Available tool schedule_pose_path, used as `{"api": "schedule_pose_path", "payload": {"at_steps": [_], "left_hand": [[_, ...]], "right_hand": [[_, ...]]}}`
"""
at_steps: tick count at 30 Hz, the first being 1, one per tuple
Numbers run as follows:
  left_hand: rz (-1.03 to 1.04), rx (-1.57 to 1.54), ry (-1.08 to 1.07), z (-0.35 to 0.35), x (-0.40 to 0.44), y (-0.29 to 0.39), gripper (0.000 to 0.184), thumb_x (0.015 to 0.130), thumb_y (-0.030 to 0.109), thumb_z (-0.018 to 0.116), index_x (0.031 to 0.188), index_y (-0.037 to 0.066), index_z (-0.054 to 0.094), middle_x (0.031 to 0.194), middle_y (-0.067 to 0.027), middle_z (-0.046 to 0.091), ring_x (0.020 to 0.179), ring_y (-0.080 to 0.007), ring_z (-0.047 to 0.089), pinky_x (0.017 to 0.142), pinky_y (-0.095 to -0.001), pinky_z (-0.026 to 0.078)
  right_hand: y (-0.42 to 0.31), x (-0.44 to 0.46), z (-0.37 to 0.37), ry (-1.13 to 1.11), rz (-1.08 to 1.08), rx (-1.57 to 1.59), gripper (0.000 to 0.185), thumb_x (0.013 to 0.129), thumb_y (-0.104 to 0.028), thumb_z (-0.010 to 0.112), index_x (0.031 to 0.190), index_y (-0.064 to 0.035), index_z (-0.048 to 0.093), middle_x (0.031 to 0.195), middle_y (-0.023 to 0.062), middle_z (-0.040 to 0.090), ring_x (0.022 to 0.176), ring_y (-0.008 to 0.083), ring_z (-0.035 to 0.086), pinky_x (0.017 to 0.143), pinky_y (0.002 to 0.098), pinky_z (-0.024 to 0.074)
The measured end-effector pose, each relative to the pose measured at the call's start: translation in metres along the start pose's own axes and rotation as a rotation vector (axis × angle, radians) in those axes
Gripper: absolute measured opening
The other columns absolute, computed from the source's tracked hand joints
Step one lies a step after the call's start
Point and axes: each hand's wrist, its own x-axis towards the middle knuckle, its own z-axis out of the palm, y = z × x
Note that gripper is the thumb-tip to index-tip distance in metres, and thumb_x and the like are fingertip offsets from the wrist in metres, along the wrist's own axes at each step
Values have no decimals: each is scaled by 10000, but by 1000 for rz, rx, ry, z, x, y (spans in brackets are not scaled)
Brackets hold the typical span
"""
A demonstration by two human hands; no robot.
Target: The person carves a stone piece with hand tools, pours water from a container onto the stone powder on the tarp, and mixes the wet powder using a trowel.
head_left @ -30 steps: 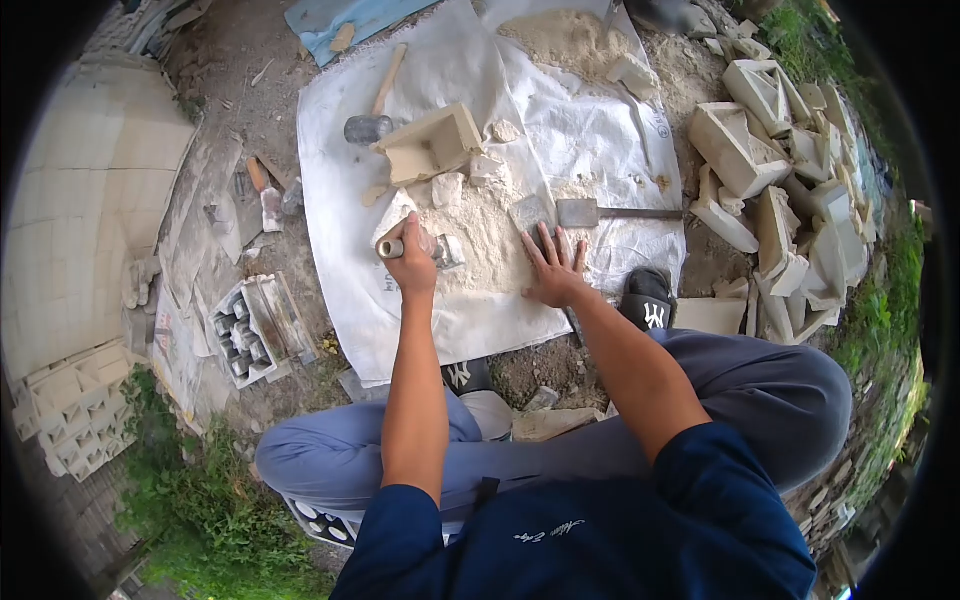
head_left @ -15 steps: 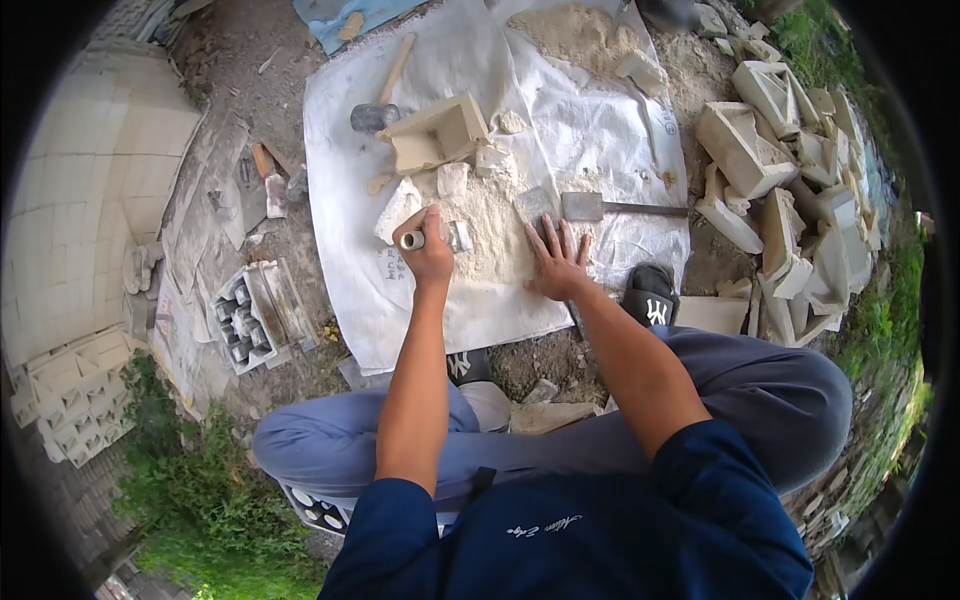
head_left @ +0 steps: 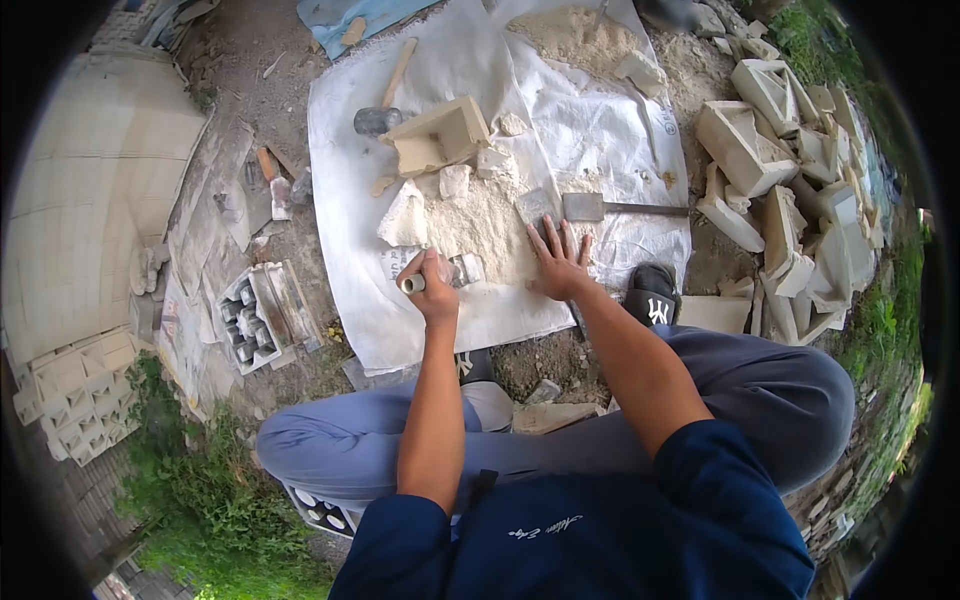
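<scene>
My left hand [head_left: 432,287] is wrapped round a short-handled tool, its round pale handle end sticking out on the left. The tool's flat metal head [head_left: 467,269] rests at the near edge of a layer of pale crumbs and powder [head_left: 497,240]. My right hand [head_left: 558,266] lies flat with fingers spread on the white woven sheet [head_left: 350,320]. Its fingertips are close to a thin grey plate [head_left: 534,206] and a long-handled flat metal tool [head_left: 584,207]. A pale broken chunk [head_left: 404,216] lies just beyond my left hand.
A hollow pale block [head_left: 437,137] stands farther up the sheet beside a mallet [head_left: 377,121]. Broken molded pieces [head_left: 745,150] are heaped on the right. A brush-like tool [head_left: 273,185] and a mold with cells [head_left: 247,322] lie on the left.
My left hand and its tool have moved toward my body and slightly right, exposing more of the chunk. My right hand stays nearly in place.
</scene>
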Motion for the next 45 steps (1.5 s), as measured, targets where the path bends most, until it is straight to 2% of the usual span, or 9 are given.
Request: {"api": "schedule_pose_path", "payload": {"at_steps": [9, 14, 22, 24, 36, 38, 40, 42, 45], "left_hand": [[104, 389, -85, -42, -1, -52, 383, 930, 110, 590, 605, 24, 406, 563, 22, 343, 513, -102, 352, 484, -322, 258], [150, 209, 244, -4, 2, -21, 370, 938, 90, 587, 604, 12, 448, 556, 23, 392, 508, -96, 363, 482, -306, 259], [11, -7, 4, 4, 17, -8, 414, 948, 96, 542, 583, 58, 351, 540, 27, 356, 485, -77, 301, 476, -300, 197], [145, 384, -78, 4, 23, -34, 369, 905, 89, 555, 606, 12, 354, 539, 13, 331, 519, -97, 320, 491, -326, 230], [-26, -34, -71, 31, 42, -15, 384, 905, 65, 553, 597, 52, 324, 563, 44, 321, 501, -61, 294, 465, -287, 199], [173, 262, -3, 20, 49, -46, 368, 904, 73, 562, 604, 51, 348, 565, 41, 341, 507, -72, 313, 473, -295, 225], [-149, 4, -36, 17, 61, -57, 369, 908, 94, 586, 603, 45, 384, 565, 32, 385, 527, -86, 370, 497, -300, 275], [-73, 88, 272, 26, 64, -68, 383, 910, 110, 611, 591, 38, 413, 557, 27, 416, 521, -87, 398, 497, -292, 291], [-17, 34, 41, 42, 55, -9, 344, 917, 83, 600, 609, 21, 461, 572, 5, 453, 502, -87, 397, 472, -276, 280]], "right_hand": [[1, -5, 11, 1, -6, 3, 1134, 840, -544, 703, 1617, -317, -91, 1689, 69, -180, 1548, 345, -161, 1159, 699, -103], [3, -1, 11, 6, -17, 9, 1150, 828, -540, 715, 1618, -314, -89, 1688, 72, -181, 1547, 343, -167, 1157, 698, -111], [1, -1, 9, 3, -3, 8, 1136, 826, -529, 713, 1621, -314, -68, 1692, 67, -167, 1547, 344, -167, 1157, 690, -126], [1, -3, 11, -6, -2, 7, 1135, 827, -534, 712, 1621, -314, -69, 1692, 69, -168, 1547, 345, -167, 1157, 691, -123], [3, -2, 8, 9, -12, 38, 1130, 819, -518, 725, 1623, -324, -45, 1699, 55, -134, 1556, 335, -134, 1169, 692, -100], [1, -6, 8, 0, -12, 37, 1133, 816, -517, 728, 1623, -328, -45, 1699, 54, -134, 1556, 331, -133, 1171, 690, -98], [0, -3, 0, 5, -5, 34, 1137, 812, -515, 731, 1622, -331, -45, 1699, 53, -133, 1557, 328, -133, 1174, 687, -96], [-1, -7, 1, -3, 2, 26, 1139, 811, -515, 734, 1621, -338, -48, 1698, 51, -138, 1558, 320, -132, 1176, 684, -96], [4, -4, 8, 17, -17, 51, 1140, 814, -513, 734, 1622, -333, -50, 1698, 51, -139, 1558, 317, -130, 1175, 684, -97]]}}
